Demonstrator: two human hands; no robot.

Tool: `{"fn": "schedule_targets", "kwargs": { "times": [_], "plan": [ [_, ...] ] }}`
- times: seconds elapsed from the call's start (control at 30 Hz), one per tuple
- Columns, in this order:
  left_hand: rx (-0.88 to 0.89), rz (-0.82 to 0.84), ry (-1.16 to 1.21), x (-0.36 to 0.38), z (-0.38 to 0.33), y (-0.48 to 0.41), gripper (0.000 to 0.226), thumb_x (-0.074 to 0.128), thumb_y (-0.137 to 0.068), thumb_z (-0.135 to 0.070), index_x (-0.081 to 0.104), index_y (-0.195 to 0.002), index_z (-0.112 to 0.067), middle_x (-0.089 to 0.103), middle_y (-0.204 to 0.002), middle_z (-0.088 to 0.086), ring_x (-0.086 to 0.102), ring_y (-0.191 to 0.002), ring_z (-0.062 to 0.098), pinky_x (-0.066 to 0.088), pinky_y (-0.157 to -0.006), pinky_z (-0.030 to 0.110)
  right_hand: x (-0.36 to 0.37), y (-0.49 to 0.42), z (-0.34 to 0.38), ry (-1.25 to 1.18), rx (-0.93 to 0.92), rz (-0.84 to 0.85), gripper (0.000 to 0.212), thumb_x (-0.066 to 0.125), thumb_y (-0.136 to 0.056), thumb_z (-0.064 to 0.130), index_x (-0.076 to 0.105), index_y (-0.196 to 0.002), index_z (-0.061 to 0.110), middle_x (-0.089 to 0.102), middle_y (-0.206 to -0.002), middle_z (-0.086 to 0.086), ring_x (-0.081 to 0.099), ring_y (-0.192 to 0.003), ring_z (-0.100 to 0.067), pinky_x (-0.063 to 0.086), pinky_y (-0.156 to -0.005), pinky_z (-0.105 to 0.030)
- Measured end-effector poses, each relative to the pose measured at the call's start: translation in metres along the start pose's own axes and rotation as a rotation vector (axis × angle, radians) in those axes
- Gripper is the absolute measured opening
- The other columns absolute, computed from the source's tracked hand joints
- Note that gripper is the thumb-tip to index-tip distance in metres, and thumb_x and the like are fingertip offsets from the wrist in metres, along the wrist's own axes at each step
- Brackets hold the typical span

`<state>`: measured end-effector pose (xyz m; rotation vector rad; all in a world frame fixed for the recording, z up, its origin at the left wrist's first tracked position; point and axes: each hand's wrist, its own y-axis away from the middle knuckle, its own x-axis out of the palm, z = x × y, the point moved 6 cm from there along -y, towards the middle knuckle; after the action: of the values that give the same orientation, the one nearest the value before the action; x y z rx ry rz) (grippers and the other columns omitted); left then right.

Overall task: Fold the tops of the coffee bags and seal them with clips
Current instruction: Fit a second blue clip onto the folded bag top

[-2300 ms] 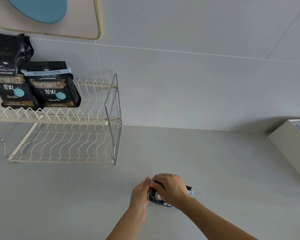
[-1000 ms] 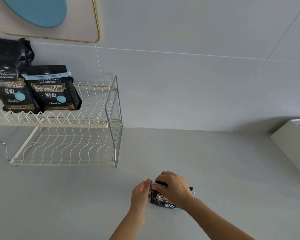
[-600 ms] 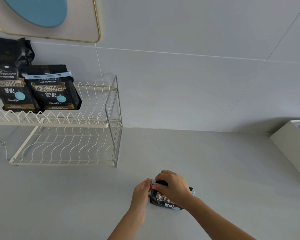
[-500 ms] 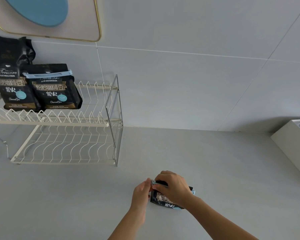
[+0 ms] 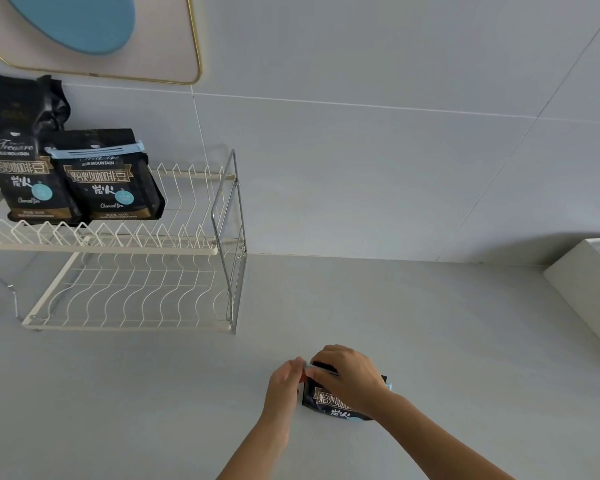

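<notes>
Change: almost none over two seconds; clip likely unfastened.
Bag: small black foil coffee bag (image 5: pixel 329 401) near counter's (image 5: pixel 153 393) front edge.
Right hand (image 5: pixel 349 379): fingers clamp its folded top.
Left hand (image 5: pixel 284 381): pinches pale blue plastic clip (image 5: pixel 309 366) end.

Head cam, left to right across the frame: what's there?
Tall coffee bag → clipped coffee bag → dish rack → left hand → right hand → white box.

Glossy foil coffee bag (image 5: pixel 326 400); matt countertop (image 5: pixel 153 393)
</notes>
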<state>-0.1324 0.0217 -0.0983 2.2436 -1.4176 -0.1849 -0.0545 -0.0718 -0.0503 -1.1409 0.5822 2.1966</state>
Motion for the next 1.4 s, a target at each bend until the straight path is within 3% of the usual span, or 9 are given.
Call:
{"fn": "schedule_targets", "kwargs": {
  "times": [0.13, 0.23, 0.37, 0.5, 0.7, 0.87, 1.0, 1.23, 1.4],
  "plan": [
    [0.037, -0.014, -0.043, 0.001, -0.003, -0.002, 0.023, 0.045, -0.095, -0.031, 0.063, -0.090, -0.017, 0.067, -0.087, -0.002, 0.063, -0.084, 0.007, 0.045, -0.065, 0.018, -0.008, -0.001, -0.002, -0.034, -0.003, -0.015, 0.024, 0.038, -0.094, 0.039, 0.061, -0.092, 0.031, 0.062, -0.085, 0.014, 0.049, -0.075, -0.001, 0.038, -0.062, -0.020],
    [0.032, -0.016, -0.018, 0.000, 0.000, -0.005, 0.019, 0.047, -0.095, -0.025, 0.063, -0.090, -0.016, 0.068, -0.084, -0.002, 0.066, -0.071, -0.002, 0.048, -0.057, 0.009, -0.013, 0.000, -0.003, -0.011, -0.019, -0.021, 0.019, 0.046, -0.089, 0.044, 0.061, -0.097, 0.033, 0.063, -0.088, 0.014, 0.050, -0.079, -0.001, 0.039, -0.065, -0.022],
    [0.047, -0.009, 0.027, 0.000, 0.001, -0.004, 0.019, 0.048, -0.094, -0.024, 0.062, -0.096, -0.011, 0.069, -0.088, 0.006, 0.065, -0.084, 0.019, 0.048, -0.071, 0.023, -0.011, 0.005, -0.002, 0.080, -0.047, -0.028, 0.023, 0.054, -0.084, 0.049, 0.056, -0.103, 0.036, 0.062, -0.094, 0.015, 0.053, -0.090, -0.005, 0.043, -0.068, -0.025],
    [0.050, -0.028, 0.058, -0.001, 0.003, -0.004, 0.017, 0.049, -0.094, -0.023, 0.062, -0.095, -0.012, 0.068, -0.090, 0.009, 0.064, -0.088, 0.025, 0.048, -0.076, 0.031, -0.006, 0.006, 0.001, 0.132, -0.058, -0.070, 0.022, 0.056, -0.084, 0.046, 0.056, -0.103, 0.035, 0.062, -0.095, 0.015, 0.052, -0.091, -0.005, 0.037, -0.064, -0.022],
    [0.024, -0.071, 0.052, -0.005, 0.004, -0.003, 0.017, 0.052, -0.092, -0.028, 0.066, -0.086, -0.023, 0.070, -0.088, -0.005, 0.062, -0.090, 0.005, 0.042, -0.072, 0.020, -0.003, 0.004, 0.008, 0.155, -0.053, -0.085, 0.019, 0.050, -0.089, 0.046, 0.054, -0.099, 0.030, 0.060, -0.094, 0.011, 0.055, -0.088, -0.010, 0.043, -0.066, -0.027],
    [0.003, -0.094, 0.062, -0.006, 0.007, -0.003, 0.022, 0.053, -0.090, -0.033, 0.071, -0.078, -0.026, 0.074, -0.073, -0.015, 0.066, -0.073, -0.008, 0.042, -0.069, 0.019, 0.000, -0.001, 0.015, 0.171, -0.049, -0.070, 0.026, 0.048, -0.091, 0.047, 0.057, -0.102, 0.025, 0.060, -0.096, 0.009, 0.055, -0.090, -0.011, 0.038, -0.064, -0.025],
    [-0.018, -0.120, 0.079, -0.010, 0.010, -0.002, 0.036, 0.051, -0.091, -0.037, 0.073, -0.065, -0.028, 0.075, -0.072, -0.013, 0.065, -0.083, 0.002, 0.043, -0.075, 0.022, 0.002, -0.005, 0.019, 0.171, -0.037, -0.048, 0.028, 0.049, -0.090, 0.047, 0.059, -0.092, 0.021, 0.059, -0.089, 0.006, 0.055, -0.085, -0.013, 0.034, -0.060, -0.027],
    [-0.082, -0.042, 0.105, -0.006, 0.014, -0.003, 0.031, 0.049, -0.091, -0.039, 0.071, -0.082, -0.018, 0.073, -0.091, -0.004, 0.062, -0.096, 0.007, 0.041, -0.079, 0.025, 0.004, -0.004, 0.013, 0.129, 0.064, 0.006, 0.027, 0.049, -0.087, 0.049, 0.056, -0.083, 0.024, 0.049, -0.079, 0.011, 0.045, -0.066, -0.011, 0.034, -0.058, -0.028],
    [-0.111, 0.051, 0.107, -0.003, 0.009, -0.002, 0.033, 0.047, -0.092, -0.039, 0.067, -0.077, -0.016, 0.071, -0.091, -0.001, 0.060, -0.100, 0.009, 0.034, -0.086, 0.030, 0.005, -0.003, 0.009, 0.087, 0.116, 0.042, 0.033, 0.049, -0.085, 0.052, 0.057, -0.077, 0.021, 0.051, -0.073, 0.008, 0.048, -0.064, -0.015, 0.033, -0.053, -0.027]
  ]
}}
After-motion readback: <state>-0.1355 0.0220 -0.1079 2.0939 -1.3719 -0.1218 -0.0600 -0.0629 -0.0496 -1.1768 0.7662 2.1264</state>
